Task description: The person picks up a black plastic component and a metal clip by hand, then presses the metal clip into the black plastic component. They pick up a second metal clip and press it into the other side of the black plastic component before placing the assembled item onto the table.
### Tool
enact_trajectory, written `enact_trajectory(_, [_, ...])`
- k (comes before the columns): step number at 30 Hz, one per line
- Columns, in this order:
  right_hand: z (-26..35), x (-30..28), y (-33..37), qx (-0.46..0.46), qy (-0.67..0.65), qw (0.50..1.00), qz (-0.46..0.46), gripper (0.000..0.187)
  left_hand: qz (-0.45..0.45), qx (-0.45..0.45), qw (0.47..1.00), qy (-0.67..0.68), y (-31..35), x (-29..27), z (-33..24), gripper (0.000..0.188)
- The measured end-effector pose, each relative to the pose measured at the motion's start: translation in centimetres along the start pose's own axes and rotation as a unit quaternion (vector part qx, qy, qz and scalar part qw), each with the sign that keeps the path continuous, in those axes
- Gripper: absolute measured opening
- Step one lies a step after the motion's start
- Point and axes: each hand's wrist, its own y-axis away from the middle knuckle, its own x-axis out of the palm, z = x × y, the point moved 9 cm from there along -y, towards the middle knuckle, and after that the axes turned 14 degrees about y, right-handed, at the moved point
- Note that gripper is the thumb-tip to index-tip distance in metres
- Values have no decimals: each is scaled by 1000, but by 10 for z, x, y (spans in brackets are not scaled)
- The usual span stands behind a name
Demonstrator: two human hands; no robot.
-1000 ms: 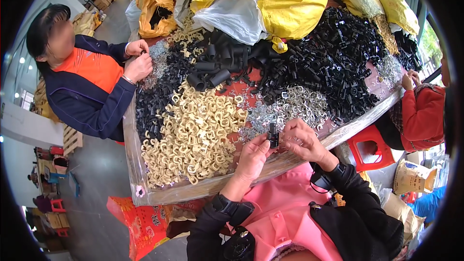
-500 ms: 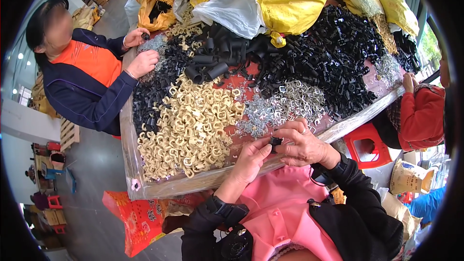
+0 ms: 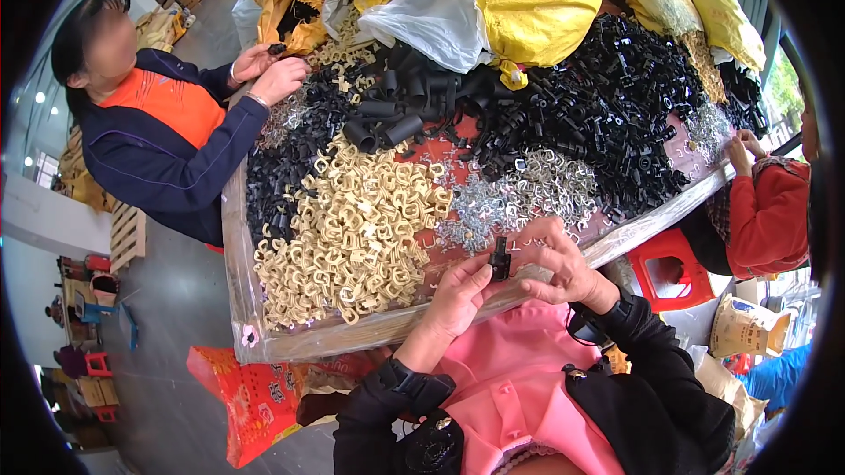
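Pinched between the thumb and fingers of my left hand is a small black plastic fitting, held upright over the table's near edge. My right hand is just to its right, fingers apart and curved, with nothing visible in it. Beyond my hands lie a pile of small grey metal screws and a pile of silvery U-shaped clips. A large heap of cream U-shaped plastic pieces spreads to the left of my left hand.
A heap of black plastic parts covers the far right, near black tubes. Yellow sacks stand behind. A wooden rim edges the table. Co-workers sit at left and right. A red stool stands right.
My right hand has let go of the black fitting and opened slightly away; the fitting now shows upright in my left hand. The left co-worker's hands have moved right over the piles.
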Motion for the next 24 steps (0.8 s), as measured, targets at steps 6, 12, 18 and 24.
enact_trajectory(6, [-27,15,12,107,-78,991,7,21,20,30,999,-11,-1,-3,-4,28])
enact_trajectory(12, [-40,28,15,141,-225,964,27,18,39,9,998,43,-4,-3,-1,30])
enact_trajectory(18, [-42,48,21,150,-346,924,61,14,45,-27,996,70,-6,-2,6,31])
enact_trajectory(24, [-47,63,30,225,-477,847,64,14,28,-10,999,36,-5,-5,4,31])
